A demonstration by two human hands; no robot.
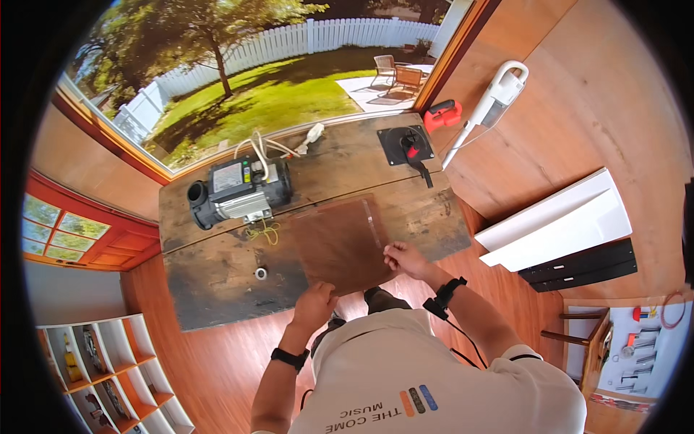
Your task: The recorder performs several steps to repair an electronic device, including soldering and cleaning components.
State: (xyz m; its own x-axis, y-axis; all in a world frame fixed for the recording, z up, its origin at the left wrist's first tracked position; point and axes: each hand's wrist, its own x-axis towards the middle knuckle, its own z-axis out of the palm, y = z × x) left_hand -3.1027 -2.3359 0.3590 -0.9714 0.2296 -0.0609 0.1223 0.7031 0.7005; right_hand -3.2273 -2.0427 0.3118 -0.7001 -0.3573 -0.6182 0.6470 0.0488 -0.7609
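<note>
A thin, brown, see-through sheet or flat bag (340,246) lies on the worn wooden workbench (217,296), with a pale strip running near its right side. My left hand (314,305) is closed at its near left corner, thumb and fingers pinched together. At the right edge, close to the lower end of the pale strip, my right hand (406,260) pinches the same sheet. Left of the sheet stands a small white ring-shaped roll (261,273). Beyond that, a grey and black electric pump (242,184) lies on its side, with a yellow-green wire (264,231) by it.
A white cable with a plug (311,137) trails behind the pump. A black square plate with a handle (406,147) sits at the back right, near a red tool (442,114) and a white stick vacuum (495,98). A cubby shelf (112,362) stands lower left.
</note>
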